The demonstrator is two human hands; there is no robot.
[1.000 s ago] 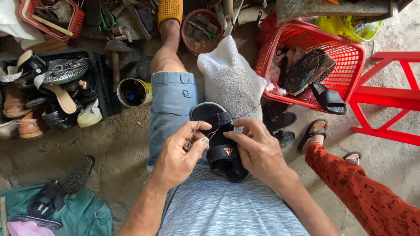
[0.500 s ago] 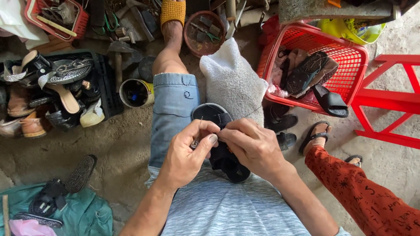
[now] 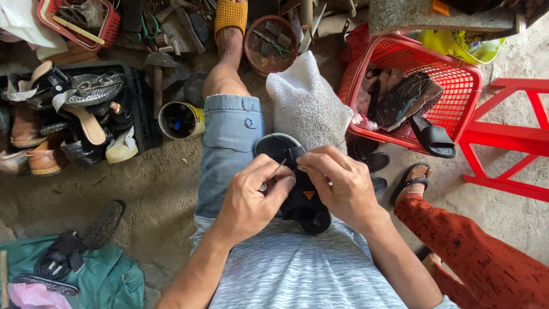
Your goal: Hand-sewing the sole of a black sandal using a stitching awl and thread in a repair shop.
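Black rubber sandal [image 3: 302, 197] lies on the person's lap, held between both hands; the left hand [image 3: 251, 200] pinches a thin metal needle [image 3: 277, 169] at the strap; the right hand [image 3: 338, 184] pinches the strap edge. Beyond the right hand stands a red basket [image 3: 452, 86] of sandals; beyond the left, a tin can [image 3: 180, 120].

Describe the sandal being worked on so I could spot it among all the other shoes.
Start at the red basket, then go left to the person's lap. There, between the left hand and the right hand, lies a black slide sandal. Unlike the piled shoes around, it alone rests on the lap and is held.
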